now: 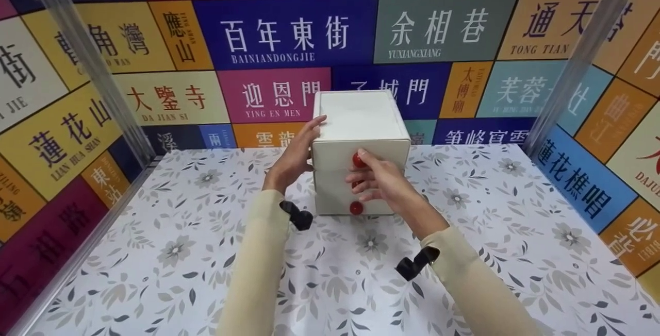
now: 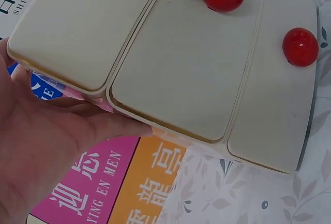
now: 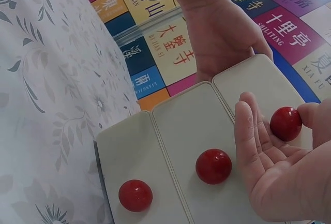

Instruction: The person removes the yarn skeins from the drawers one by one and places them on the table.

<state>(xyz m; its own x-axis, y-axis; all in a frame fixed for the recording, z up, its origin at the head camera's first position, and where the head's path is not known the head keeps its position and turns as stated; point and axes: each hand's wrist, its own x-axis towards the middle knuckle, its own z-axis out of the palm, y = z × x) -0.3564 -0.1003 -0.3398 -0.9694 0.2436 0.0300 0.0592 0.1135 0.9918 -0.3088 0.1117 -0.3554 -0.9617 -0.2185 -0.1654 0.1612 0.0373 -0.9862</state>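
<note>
Two hands (image 1: 295, 156) (image 1: 385, 180) touch one box (image 1: 356, 114) with three red knobs (image 3: 213, 166).

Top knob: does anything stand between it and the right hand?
Nothing visible does: the right hand touches the top knob with its thumb. The middle knob sits below, and the left hand is at the box's side, not between them.

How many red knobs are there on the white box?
3: the top knob, touched by the right hand; the middle knob, below it; the bottom knob, nearest the tabletop.
</note>
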